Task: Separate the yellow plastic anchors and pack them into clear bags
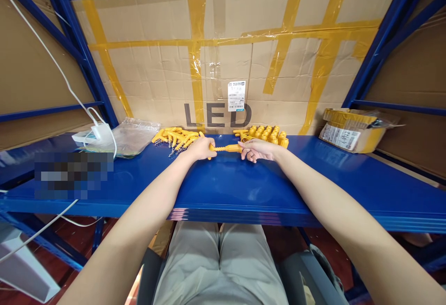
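Observation:
My left hand (201,149) is closed around the handle end of a yellow T-handled corkscrew (220,149), held level above the shelf's middle. At its other end a ribbed yellow sleeve (232,148) lies in line with the shaft, and my right hand (258,149) pinches it between thumb and fingers. Just behind my left hand is a pile of yellow corkscrews (176,136) with bare metal spirals. Behind my right hand several yellow pieces (267,133) stand in rows, partly hidden by that hand.
Both piles rest on a blue metal shelf (223,188). A taped cardboard sheet (149,77) forms the back. On the right sits an open cardboard box (351,133). At left are a plastic bag (134,135), a white power adapter (101,133) with cables, and a pixelated dark object (73,175).

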